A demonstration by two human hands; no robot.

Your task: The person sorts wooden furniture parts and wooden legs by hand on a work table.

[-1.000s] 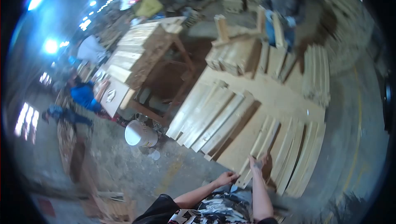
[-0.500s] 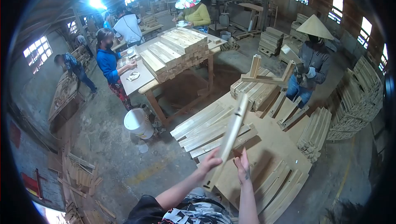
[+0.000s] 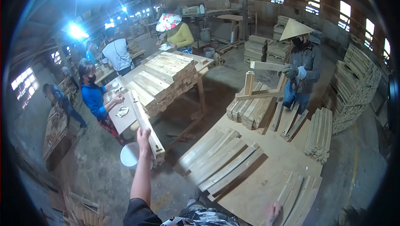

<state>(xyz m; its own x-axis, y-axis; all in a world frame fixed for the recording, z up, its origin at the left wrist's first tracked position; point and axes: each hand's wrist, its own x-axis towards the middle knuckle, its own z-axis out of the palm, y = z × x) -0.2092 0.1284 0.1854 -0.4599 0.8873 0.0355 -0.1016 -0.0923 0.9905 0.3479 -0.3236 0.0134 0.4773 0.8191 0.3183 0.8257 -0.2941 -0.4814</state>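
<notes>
My left hand is stretched out to the left, closed round a wooden slat with dark slots near its lower end. The slat is held up at a tilt over the floor, overlapping the far table's corner in this view. Low on the right, my right hand has its fingers extended at the edge of several wooden slats lying on the near table. Another row of slats lies on the table's left part, between my two hands.
Across the near table a person in a conical hat holds a wood piece above a wooden frame. A far table carries stacked boards, with other people beside it. A white bucket stands on the floor.
My left hand has swung the slat out to the left, away from my right hand. My right hand has dropped to the slats at lower right. The view has shifted.
</notes>
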